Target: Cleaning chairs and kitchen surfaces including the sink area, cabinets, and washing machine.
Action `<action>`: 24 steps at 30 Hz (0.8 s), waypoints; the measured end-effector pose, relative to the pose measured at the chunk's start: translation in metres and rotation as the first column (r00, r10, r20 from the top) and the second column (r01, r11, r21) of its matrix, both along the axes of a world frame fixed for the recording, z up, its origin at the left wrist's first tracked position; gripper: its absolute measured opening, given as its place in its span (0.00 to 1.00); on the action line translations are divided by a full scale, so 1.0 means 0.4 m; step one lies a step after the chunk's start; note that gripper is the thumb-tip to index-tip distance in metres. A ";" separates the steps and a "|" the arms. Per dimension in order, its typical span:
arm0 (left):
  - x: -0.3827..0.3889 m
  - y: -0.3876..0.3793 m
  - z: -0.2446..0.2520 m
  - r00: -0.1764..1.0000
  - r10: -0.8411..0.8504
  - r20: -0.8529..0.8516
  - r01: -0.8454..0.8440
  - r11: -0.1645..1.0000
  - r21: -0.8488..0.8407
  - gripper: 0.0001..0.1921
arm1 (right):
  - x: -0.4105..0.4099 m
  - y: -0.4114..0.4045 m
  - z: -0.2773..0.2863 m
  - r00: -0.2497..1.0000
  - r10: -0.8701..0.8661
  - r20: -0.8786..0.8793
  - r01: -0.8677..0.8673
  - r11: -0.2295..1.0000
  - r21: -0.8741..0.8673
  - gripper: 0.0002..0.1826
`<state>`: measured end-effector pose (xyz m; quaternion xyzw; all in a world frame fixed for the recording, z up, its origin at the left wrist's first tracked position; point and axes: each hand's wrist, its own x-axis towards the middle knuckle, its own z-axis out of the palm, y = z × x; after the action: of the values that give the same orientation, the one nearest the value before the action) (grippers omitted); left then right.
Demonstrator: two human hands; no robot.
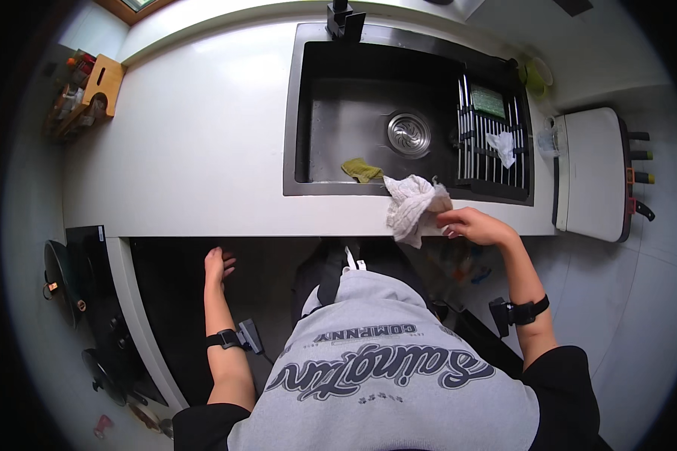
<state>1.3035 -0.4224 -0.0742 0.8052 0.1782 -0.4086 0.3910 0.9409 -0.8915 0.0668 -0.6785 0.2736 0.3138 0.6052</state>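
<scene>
A crumpled white cloth (414, 206) lies across the front rim of the sink and the counter, its lower corner reaching past the counter's front edge. My right hand (474, 225) is at the cloth's right side, fingers bent against it; whether they grip it is unclear. Inside the sink basin (344, 121), a small olive-green cloth (362, 169) rests close to the front wall, left of the round drain (408, 134). My left hand (219, 264) hangs in front of the counter edge, away from the cloths, with nothing in its loosely spread fingers.
A drying rack (491, 146) over the sink's right side holds a green sponge (488, 101) and a white crumpled piece (502, 148). Right of it stands a knife holder (592, 175). A black faucet (344, 25) rises behind. A wooden spice rack (104, 84) stands far left.
</scene>
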 end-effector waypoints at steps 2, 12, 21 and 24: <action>0.009 0.050 -0.024 0.976 0.183 0.118 -0.178 0.983 -0.052 0.28 | 0.018 -0.018 0.036 0.997 -0.050 -0.057 0.034 0.966 -0.257 0.20; 0.167 -0.172 -0.072 0.390 0.825 0.410 -0.851 0.493 -0.183 0.30 | 0.163 0.124 -0.138 0.733 0.615 0.291 -0.055 0.480 -0.875 0.41; 0.163 -0.176 -0.046 0.320 0.751 0.577 -0.836 0.511 -0.200 0.28 | 0.508 0.343 -0.151 0.426 0.840 0.336 -0.104 0.414 -0.904 0.39; 0.158 -0.177 -0.046 0.304 0.788 0.536 -0.822 0.501 -0.270 0.28 | 0.682 0.443 -0.166 0.332 0.863 0.380 -0.069 0.424 -0.903 0.32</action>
<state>1.3668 -0.4932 -0.0926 0.7004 0.4332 0.1240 0.5535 1.2135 -0.7144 0.0004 -0.9684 -0.1886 -0.0141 0.1625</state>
